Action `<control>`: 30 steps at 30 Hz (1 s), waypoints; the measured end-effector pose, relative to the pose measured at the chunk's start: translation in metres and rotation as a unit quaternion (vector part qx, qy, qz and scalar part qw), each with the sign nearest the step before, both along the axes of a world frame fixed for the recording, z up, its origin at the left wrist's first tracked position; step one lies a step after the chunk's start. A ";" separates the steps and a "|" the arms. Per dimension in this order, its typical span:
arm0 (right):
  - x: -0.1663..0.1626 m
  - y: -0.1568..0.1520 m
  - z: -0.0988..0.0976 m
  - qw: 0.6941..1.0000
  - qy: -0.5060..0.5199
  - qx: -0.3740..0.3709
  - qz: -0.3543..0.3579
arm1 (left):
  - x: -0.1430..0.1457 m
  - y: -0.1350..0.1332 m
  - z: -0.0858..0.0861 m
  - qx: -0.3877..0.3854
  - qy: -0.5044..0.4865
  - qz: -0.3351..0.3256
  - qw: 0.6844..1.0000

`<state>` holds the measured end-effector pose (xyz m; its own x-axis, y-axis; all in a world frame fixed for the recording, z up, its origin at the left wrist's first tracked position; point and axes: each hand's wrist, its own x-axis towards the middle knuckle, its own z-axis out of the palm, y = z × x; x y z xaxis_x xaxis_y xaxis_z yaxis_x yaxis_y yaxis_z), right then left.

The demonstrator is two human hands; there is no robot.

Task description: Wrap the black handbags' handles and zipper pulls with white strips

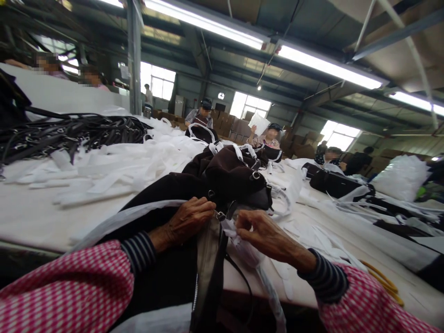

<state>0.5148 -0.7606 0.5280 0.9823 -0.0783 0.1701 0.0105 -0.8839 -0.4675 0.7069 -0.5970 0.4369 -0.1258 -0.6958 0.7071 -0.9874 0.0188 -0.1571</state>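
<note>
A black bag (163, 277) lies before me at the table edge, its silver zipper partly open over a beige lining (207, 243). My left hand (190, 218) is closed on the bag's top edge, beside a small metal ring (221, 216). Just to the right, my right hand (262, 233) pinches white wrapping (231, 231) by that ring. A wrapped strap (272, 291) hangs down below my right hand. Another white-wrapped handle (138, 210) runs across the bag to the left. Behind it sits a second dark bag (227, 173) with metal rings.
White wrapping strips (128, 162) are heaped on the table at left, near a pile of black straps (83, 134). Yellow-orange loops (383, 280) lie at right. Wrapped black bags (336, 182) and a clear plastic bundle (404, 178) are farther right. Several people work across the table.
</note>
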 end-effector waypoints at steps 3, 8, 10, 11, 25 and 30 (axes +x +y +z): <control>0.004 -0.001 0.012 0.998 0.049 0.021 0.012 | -0.001 0.001 0.001 -0.006 -0.016 0.004 1.000; 0.022 -0.007 0.023 0.980 0.170 0.099 0.031 | -0.001 0.001 -0.001 -0.018 -0.055 0.010 0.998; 0.027 -0.007 0.027 0.970 0.196 0.139 0.031 | -0.001 0.000 -0.002 -0.020 -0.063 0.017 0.998; 0.029 -0.006 0.029 0.966 0.203 0.155 0.029 | -0.001 0.000 -0.002 -0.020 -0.066 0.020 0.997; 0.046 -0.027 0.026 0.962 0.201 0.169 0.071 | -0.004 -0.001 0.001 -0.043 -0.087 0.009 0.995; 0.057 -0.011 0.031 0.969 0.206 0.121 0.070 | -0.005 0.000 0.004 -0.054 -0.093 0.003 0.994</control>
<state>0.5721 -0.7715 0.5592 0.9670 0.0709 -0.2447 -0.1094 -0.7517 -0.6503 0.7018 -0.5974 0.4412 -0.2579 -0.6189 0.7420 -0.9409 -0.0135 -0.3383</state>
